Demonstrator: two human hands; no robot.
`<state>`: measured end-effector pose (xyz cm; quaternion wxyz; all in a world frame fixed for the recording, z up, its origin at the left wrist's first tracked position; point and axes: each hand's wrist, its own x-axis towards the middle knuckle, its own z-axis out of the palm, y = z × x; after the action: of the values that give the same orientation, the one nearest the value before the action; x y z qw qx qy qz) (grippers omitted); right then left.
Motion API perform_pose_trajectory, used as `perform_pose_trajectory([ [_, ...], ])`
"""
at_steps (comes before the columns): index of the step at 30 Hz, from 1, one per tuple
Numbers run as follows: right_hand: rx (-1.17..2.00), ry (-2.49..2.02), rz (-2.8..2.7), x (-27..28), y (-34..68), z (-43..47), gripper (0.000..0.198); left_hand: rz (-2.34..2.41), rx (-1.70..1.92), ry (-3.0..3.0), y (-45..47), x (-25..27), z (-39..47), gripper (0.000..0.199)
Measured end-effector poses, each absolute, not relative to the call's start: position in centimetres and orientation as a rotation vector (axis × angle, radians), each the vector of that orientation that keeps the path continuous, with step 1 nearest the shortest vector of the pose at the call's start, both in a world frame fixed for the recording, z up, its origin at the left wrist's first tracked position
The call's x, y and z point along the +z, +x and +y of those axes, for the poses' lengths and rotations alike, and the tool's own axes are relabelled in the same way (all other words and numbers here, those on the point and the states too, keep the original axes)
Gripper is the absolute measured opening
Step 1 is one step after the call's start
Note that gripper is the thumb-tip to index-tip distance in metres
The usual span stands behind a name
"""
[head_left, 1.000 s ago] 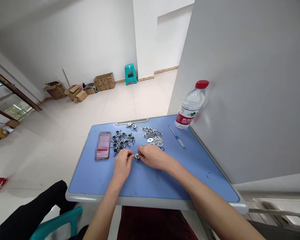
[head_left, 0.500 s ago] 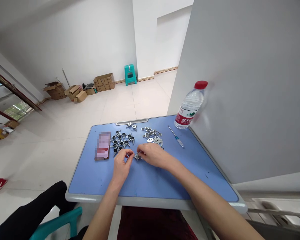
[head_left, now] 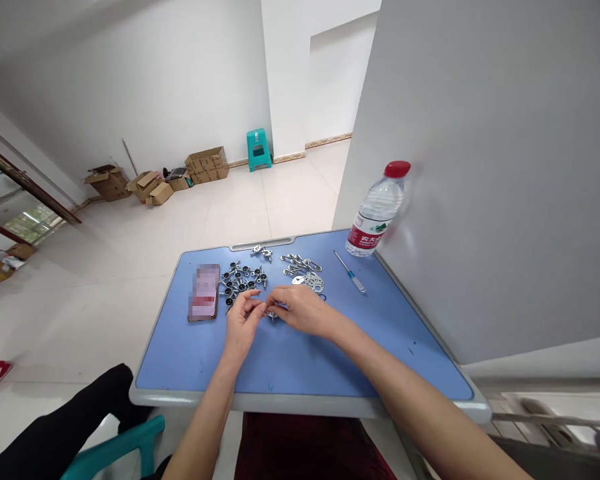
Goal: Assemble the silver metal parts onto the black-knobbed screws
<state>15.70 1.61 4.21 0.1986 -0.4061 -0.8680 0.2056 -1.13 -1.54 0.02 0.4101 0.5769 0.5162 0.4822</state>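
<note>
Evidently the metal part lies by the fingertips of the right hand, the nearer one, and just to the right of the left hand. Both hands are drawn narrow, their fingertips meeting beside the part; whether either grips it, I cannot tell. Fingers hide its long axis. It sits at the tabletop, nearer the person than the plates.

One blue desk, two hands

Left, we count one phone; right, one bottle and one screwdriver; far, one teal stool. Black-capped metal parts number at least ten, overlap hiding the exact count.
</note>
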Motion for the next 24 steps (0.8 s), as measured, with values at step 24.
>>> perform_pose_trajectory([
  [24,0.684,-1.454,-2.345,5.3,19.3,3.2,0.022,1.476,0.775,2.155,-1.0,0.6,-2.4,0.029],
])
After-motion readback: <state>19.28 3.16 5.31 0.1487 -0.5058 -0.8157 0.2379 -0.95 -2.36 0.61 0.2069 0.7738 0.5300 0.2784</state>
